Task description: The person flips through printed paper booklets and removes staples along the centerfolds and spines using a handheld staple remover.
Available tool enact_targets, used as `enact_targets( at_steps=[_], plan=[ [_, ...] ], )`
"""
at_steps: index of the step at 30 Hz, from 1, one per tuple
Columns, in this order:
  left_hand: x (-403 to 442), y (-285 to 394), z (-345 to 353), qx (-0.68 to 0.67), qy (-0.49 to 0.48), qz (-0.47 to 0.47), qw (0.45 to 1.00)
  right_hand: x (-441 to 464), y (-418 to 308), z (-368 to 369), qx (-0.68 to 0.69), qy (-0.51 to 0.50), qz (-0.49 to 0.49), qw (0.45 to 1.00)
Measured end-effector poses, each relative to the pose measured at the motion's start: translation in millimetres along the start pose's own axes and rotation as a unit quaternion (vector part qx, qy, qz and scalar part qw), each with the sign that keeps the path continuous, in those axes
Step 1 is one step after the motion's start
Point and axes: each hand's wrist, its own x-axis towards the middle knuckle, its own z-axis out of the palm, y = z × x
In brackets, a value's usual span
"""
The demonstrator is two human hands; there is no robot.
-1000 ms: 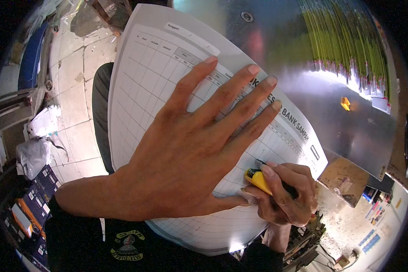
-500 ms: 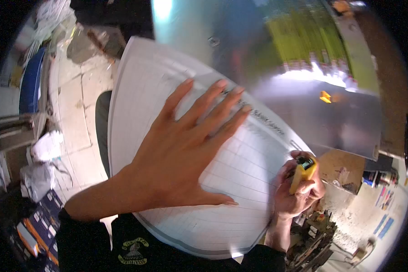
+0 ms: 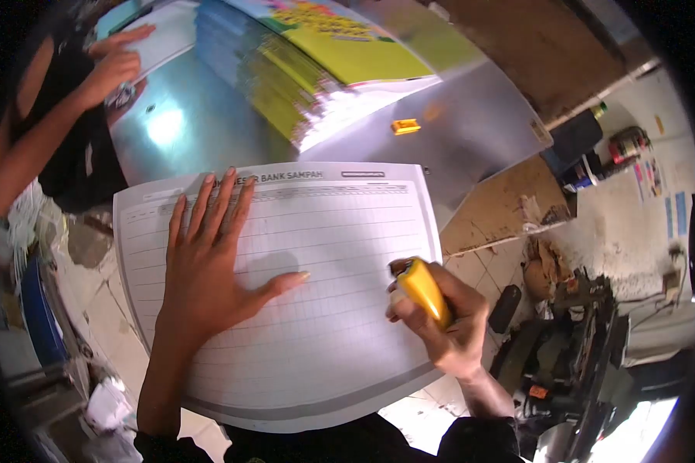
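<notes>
A large white ruled form (image 3: 340, 309), with a header that reads in part "BANK SAMPAH", lies in front of me, its top edge by the metal table (image 3: 502, 123). My left hand (image 3: 208, 282) rests flat on its left half, fingers spread and pointing to the header. Over the right edge of the form, my right hand (image 3: 452, 316) is wrapped round a yellow handheld tool (image 3: 425, 292) with a dark end. The tool's exact kind does not show. A small orange-yellow piece (image 3: 405, 126) lies on the table beyond the form.
A thick stack of green-and-yellow printed booklets (image 3: 363, 46) stands on the table. At the upper left, another person's hands (image 3: 116, 73) are at a white sheet (image 3: 166, 38). Dark machinery (image 3: 552, 347) stands on the floor at the right.
My view has turned, and the form now lies squarer to me. My left hand still lies flat on it; my right hand keeps the yellow tool. Another person's hands have come into view.
</notes>
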Motion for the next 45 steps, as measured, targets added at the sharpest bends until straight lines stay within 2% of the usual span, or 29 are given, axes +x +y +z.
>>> enact_targets(
  at_steps=[2,3,4,6,11,13,15,18,24,32,40,45],
  plan=[
    [11,-4,2,-0.006,-0.005,-0.001,1.0,-4,-3,0,-0.065,-0.019,-0.047,0.997],
    [18,-6,4,-0.002,-0.001,0.011,1.0,-7,0,-3,-0.083,-0.047,-0.04,0.995],
    [22,-8,7,0.002,0.002,0.011,1.0,-8,5,1,-0.081,-0.037,-0.082,0.993],
    [24,-9,7,0.01,-0.001,0.004,1.0,-10,-7,2,-0.069,-0.067,-0.014,0.995],
    [-6,14,-24,-0.026,0.001,0.027,0.999,-13,-13,3,-0.118,-0.109,-0.05,0.986],
    [-33,22,-35,-0.074,-0.059,0.034,0.995,-12,-3,2,-0.16,-0.102,-0.12,0.974],
    [-57,32,-48,-0.096,-0.112,0.03,0.989,-13,-3,3,-0.179,-0.116,-0.114,0.97],
    [-86,37,-38,-0.142,-0.129,-0.012,0.981,-12,3,13,-0.179,-0.15,-0.122,0.965],
    [-100,39,-9,-0.171,-0.078,-0.039,0.981,-3,12,33,-0.182,-0.202,-0.217,0.938],
    [-102,42,3,-0.195,-0.035,-0.062,0.978,12,7,44,-0.234,-0.229,-0.198,0.924],
    [-105,39,6,-0.277,-0.03,-0.062,0.958,16,1,48,-0.285,-0.245,-0.219,0.9],
    [-106,39,11,-0.296,-0.035,-0.048,0.953,16,-7,51,-0.318,-0.255,-0.2,0.891]
  ],
)
